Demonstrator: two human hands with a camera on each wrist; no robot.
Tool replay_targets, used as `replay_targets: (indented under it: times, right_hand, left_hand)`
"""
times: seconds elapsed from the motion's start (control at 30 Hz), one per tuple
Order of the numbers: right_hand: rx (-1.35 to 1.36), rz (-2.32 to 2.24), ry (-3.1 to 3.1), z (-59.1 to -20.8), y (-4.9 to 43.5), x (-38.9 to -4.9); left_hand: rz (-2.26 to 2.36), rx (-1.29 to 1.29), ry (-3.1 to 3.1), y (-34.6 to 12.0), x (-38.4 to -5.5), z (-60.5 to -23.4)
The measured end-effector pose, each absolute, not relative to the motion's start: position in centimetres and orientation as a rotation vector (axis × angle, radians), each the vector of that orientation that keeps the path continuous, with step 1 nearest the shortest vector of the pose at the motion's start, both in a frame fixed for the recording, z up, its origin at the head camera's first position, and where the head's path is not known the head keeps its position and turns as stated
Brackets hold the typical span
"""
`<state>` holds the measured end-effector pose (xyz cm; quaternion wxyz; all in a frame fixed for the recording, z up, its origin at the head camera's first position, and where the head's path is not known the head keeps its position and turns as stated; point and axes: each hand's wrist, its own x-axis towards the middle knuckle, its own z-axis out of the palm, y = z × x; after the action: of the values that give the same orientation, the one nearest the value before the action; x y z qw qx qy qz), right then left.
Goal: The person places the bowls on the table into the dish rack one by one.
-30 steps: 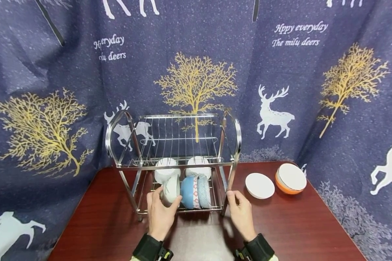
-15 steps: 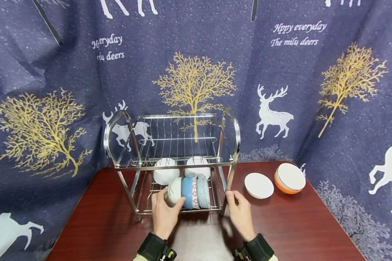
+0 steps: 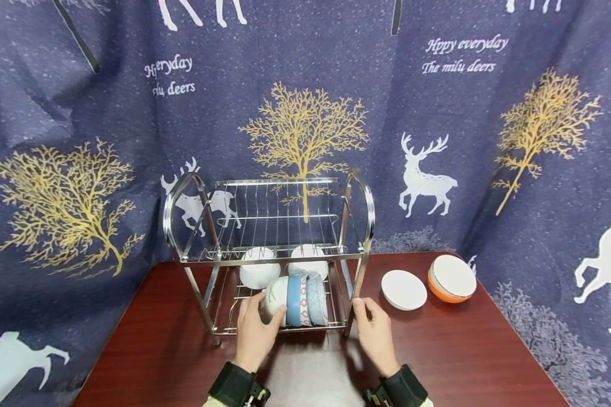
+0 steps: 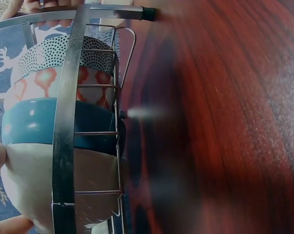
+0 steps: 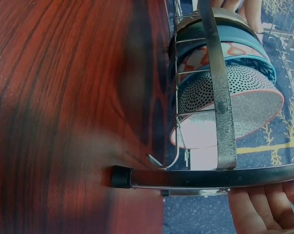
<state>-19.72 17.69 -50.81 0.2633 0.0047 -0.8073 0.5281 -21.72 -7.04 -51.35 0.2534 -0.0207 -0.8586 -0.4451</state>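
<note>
My left hand holds a pale bowl on its side on the lower tier of a metal dish rack, thumb at the front and fingers behind. Its rim meets a blue bowl. To the right, a red-and-white patterned bowl and a black-dotted bowl continue the row, tilted on their sides and nested together. The dotted bowl's mouth faces right. My right hand grips the rack's right front post. In the right wrist view, its fingers show behind that post.
Two white bowls, a left one and a right one, sit behind the row. Right of the rack, a white dish and an orange bowl with a white one inside stand on the red-brown table. A deer-print curtain hangs behind.
My left hand has moved right with the pale bowl, bringing it up against the blue bowl and covering more of the blue side. My right hand stays on the rack post.
</note>
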Motion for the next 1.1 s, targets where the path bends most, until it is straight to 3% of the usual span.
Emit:
replay_targets:
  times: [1.1]
  right_hand:
    - [-0.026,1.454,-2.145,-49.2,17.0,-19.1]
  left_hand:
    - [-1.166,-0.134,-2.190,-6.6,-22.2,-50.6]
